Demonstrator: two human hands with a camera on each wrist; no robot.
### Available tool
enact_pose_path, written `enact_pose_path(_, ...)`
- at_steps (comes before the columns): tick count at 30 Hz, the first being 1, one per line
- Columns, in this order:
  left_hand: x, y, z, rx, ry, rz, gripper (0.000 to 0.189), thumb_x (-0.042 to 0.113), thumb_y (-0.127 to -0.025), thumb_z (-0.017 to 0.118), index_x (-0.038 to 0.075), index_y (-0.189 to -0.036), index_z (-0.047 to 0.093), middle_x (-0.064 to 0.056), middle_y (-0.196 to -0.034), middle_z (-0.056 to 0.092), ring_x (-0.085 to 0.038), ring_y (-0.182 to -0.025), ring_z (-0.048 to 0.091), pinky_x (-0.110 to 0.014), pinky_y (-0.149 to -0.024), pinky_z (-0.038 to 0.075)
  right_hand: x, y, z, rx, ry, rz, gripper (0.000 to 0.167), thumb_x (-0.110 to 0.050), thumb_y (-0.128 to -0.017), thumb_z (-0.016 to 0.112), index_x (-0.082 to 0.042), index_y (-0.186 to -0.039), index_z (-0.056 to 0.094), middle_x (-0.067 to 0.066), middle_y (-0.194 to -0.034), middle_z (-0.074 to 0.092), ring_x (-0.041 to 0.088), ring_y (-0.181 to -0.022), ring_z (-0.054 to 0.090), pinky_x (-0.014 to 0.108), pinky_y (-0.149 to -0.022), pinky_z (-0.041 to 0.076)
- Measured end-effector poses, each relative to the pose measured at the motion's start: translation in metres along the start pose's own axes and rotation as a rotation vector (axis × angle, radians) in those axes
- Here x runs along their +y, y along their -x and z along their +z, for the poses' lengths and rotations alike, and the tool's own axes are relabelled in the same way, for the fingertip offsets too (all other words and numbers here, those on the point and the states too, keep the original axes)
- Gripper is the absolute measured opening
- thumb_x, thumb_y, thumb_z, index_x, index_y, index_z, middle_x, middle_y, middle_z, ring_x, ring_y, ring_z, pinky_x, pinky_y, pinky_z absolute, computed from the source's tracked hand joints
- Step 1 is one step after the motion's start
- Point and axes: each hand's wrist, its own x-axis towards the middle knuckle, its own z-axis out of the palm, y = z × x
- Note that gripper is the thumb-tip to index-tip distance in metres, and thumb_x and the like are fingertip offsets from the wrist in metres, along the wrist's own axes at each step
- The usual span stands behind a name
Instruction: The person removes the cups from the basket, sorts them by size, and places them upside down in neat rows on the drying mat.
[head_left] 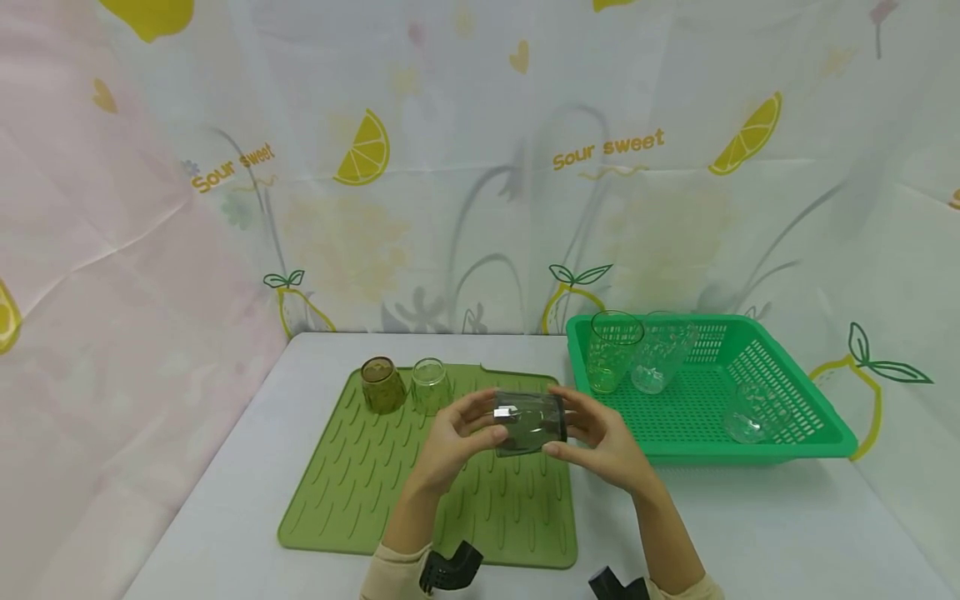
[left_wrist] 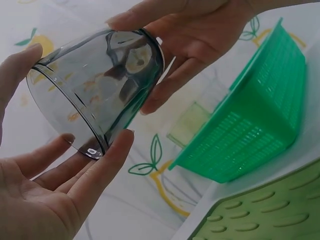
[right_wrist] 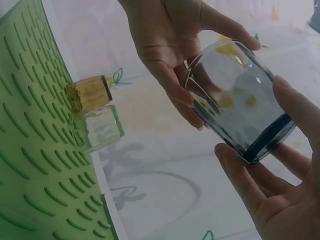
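A grey tinted glass [head_left: 529, 423] is held sideways in the air above the green drying mat [head_left: 375, 500]. My left hand [head_left: 463, 437] grips its open rim end, thumb on one side and fingertips on the other. At the thick base end, my right hand [head_left: 603, 442] pinches it between thumb and fingers. The left wrist view shows the glass [left_wrist: 100, 85] as see-through, with the rim towards the left hand [left_wrist: 55, 200]. On the mat's far left part, an amber glass [head_left: 382, 387] and a clear greenish glass [head_left: 431, 387] stand upside down side by side.
Right of the mat, a green plastic basket [head_left: 817, 408] holds a tall greenish glass [head_left: 613, 354], a tall clear glass [head_left: 660, 358] leaning beside it, and a short clear glass [head_left: 753, 412] lying tilted. A printed curtain [head_left: 465, 125] hangs behind the white table [head_left: 225, 500].
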Motion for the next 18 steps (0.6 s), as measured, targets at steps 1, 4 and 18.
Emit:
enact_pose_path(1,0.0,0.0,0.0,-0.004,-0.004,0.002,0.077,0.022,-0.083,0.073,-0.008,-0.141,0.032,-0.033,-0.134,0.041,-0.028,-0.116,0.054,-0.029,-0.088,0.052,0.001,0.0,0.0,-0.004,-0.013,-0.009,0.062,0.007,-0.08,0.069,0.013,-0.134,0.038,0.033,-0.124,0.048,0.01,-0.104,0.061,0.026,-0.085,0.053)
enact_pose_path(4,0.0,0.002,-0.002,-0.013,-0.036,-0.001,0.079,0.024,-0.083,0.073,-0.005,-0.143,0.031,-0.03,-0.14,0.037,-0.032,-0.122,0.049,-0.033,-0.093,0.05,0.002,-0.001,0.0,-0.005,-0.039,-0.02,0.06,0.007,-0.081,0.068,0.015,-0.132,0.038,0.035,-0.124,0.047,0.009,-0.104,0.061,0.026,-0.086,0.053)
enact_pose_path(18,-0.006,0.046,-0.039,0.163,-0.345,-0.05,0.071,0.004,-0.078,0.074,-0.003,-0.139,0.039,-0.024,-0.133,0.05,-0.044,-0.121,0.046,-0.046,-0.094,0.048,0.013,0.001,-0.005,0.057,-0.048,0.058,0.059,0.007,-0.083,0.065,0.014,-0.135,0.037,0.033,-0.125,0.047,0.007,-0.104,0.061,0.024,-0.083,0.054)
